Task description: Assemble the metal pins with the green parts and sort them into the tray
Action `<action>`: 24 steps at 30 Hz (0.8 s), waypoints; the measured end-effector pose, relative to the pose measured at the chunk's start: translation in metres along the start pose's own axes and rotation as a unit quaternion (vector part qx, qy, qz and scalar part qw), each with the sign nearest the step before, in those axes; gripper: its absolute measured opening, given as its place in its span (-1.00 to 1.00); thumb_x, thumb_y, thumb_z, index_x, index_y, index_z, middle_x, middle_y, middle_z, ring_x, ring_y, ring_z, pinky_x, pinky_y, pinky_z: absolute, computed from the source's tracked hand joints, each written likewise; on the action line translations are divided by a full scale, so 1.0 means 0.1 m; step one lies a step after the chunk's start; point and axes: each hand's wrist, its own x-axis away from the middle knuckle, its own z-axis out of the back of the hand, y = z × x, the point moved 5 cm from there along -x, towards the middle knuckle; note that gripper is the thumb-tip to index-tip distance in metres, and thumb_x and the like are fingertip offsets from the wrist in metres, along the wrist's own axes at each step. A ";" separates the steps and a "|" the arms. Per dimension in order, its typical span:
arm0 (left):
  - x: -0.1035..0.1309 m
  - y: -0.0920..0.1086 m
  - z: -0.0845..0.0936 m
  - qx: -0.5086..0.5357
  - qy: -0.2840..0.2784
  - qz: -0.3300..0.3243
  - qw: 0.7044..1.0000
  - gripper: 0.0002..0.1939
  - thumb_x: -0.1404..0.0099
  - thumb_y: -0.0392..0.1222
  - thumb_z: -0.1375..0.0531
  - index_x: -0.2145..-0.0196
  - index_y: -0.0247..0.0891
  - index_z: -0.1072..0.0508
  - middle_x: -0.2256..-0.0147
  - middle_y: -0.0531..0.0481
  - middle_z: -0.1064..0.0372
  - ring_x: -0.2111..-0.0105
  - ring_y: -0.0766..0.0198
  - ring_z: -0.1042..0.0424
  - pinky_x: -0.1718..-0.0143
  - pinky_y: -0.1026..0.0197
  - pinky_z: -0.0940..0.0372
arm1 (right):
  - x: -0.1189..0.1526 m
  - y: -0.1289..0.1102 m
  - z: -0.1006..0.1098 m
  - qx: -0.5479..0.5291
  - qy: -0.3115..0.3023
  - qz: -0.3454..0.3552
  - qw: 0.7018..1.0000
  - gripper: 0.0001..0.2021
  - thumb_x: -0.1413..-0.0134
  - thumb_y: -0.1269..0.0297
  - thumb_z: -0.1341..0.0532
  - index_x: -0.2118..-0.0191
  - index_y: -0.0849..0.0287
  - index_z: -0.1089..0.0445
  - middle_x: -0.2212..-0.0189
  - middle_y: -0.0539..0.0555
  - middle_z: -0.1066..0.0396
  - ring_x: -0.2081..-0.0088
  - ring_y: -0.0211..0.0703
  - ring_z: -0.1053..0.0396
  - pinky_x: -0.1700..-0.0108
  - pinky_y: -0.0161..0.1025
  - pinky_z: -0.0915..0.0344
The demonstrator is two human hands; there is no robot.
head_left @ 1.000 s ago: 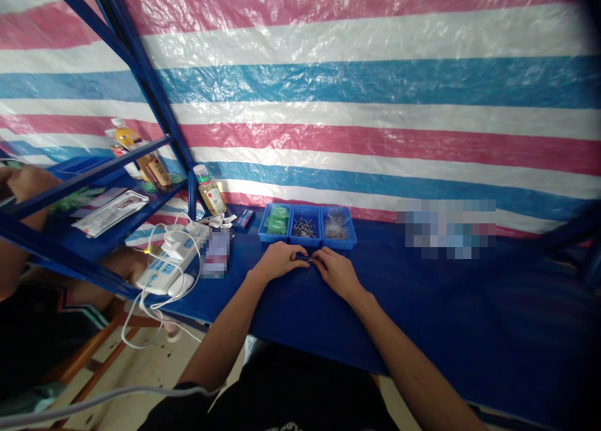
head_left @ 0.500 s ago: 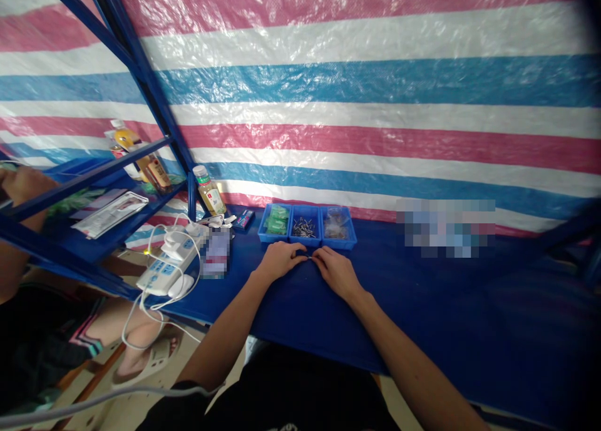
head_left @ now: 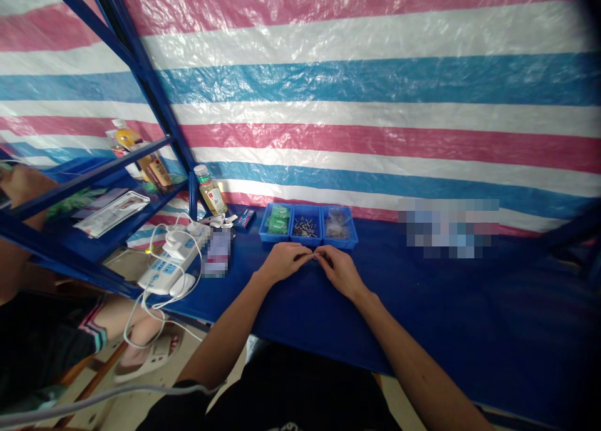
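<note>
My left hand [head_left: 284,261] and my right hand [head_left: 341,269] meet over the blue table, just in front of a blue three-part bin [head_left: 307,240]. Fingertips of both hands pinch a small, thin metal piece [head_left: 316,256]; its exact kind is too small to make out. Loose slim metal pieces [head_left: 306,227] fill the bin's middle compartment. Green plastic packets [head_left: 278,220] lie in the left compartment. In the right one are clear plastic bags [head_left: 336,221], whose contents I cannot make out.
Left of my arm are a white power strip [head_left: 171,262] with tangled cables, a blurred flat item [head_left: 218,251], a small box [head_left: 245,219] and a drink bottle [head_left: 209,190]. A blue metal frame [head_left: 159,99] divides off a neighbouring person's place. Striped sheeting [head_left: 366,137] hangs behind.
My fingertips have shifted slightly to the right and closer together around the small metal piece. The bin and the things about it stay where they were.
</note>
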 end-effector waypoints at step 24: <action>0.00 0.04 0.01 0.043 0.004 0.017 0.999 -0.75 -0.49 -0.13 -0.12 0.08 -0.19 -0.59 0.12 -0.02 -0.59 0.17 0.23 -0.55 0.08 0.26 -0.33 | 0.01 -0.01 0.00 0.008 -0.028 -0.017 0.999 -0.84 -0.39 0.23 -0.06 0.13 0.06 -0.38 0.21 0.06 -0.52 0.18 -0.08 -0.49 0.09 -0.20 -0.34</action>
